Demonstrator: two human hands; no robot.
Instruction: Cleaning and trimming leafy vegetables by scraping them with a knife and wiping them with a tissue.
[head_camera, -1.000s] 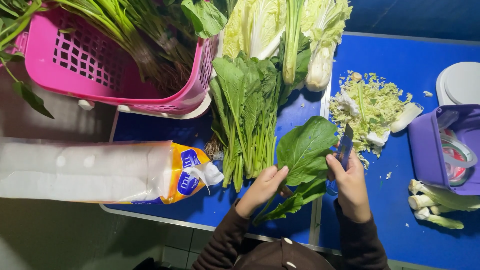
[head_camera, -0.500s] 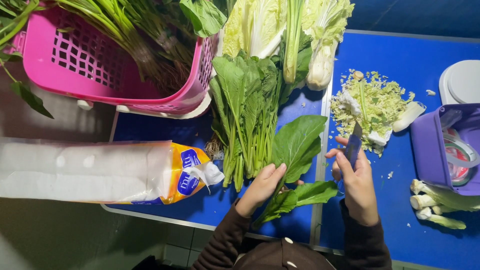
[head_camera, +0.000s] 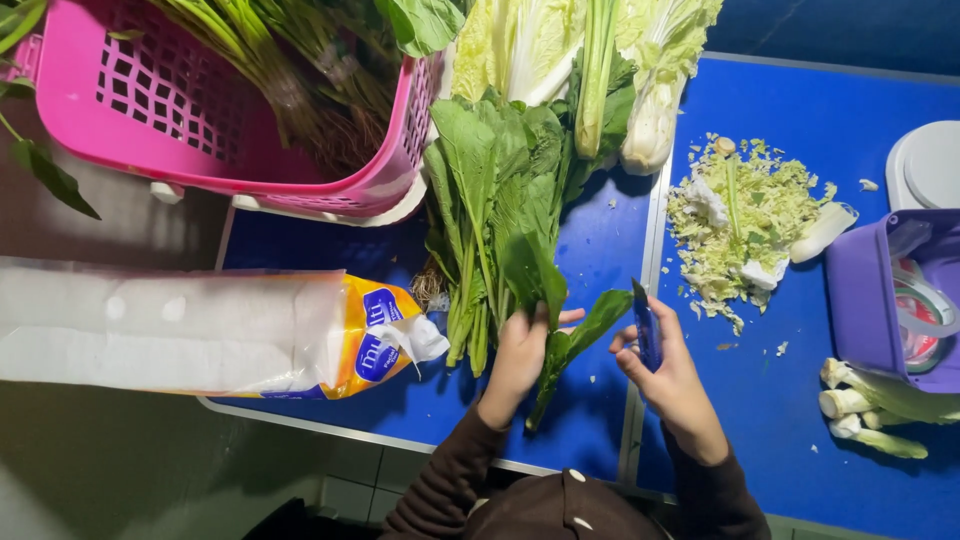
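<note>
Blue table (head_camera: 800, 420) is carrying everything; pink basket (head_camera: 230, 110) is crowding the far left, a wrapped paper roll pack (head_camera: 190, 330) is sitting along the near left edge. Open room is lying between your hands and the chopped trimmings pile (head_camera: 745, 215). Your left hand (head_camera: 520, 350) is now pressing down the greens bunch (head_camera: 500, 220), grip closed on a leaf stem. Your right hand (head_camera: 670, 365) has pulled back from the pile, grip wrapped around the knife (head_camera: 645, 325), blade up.
</note>
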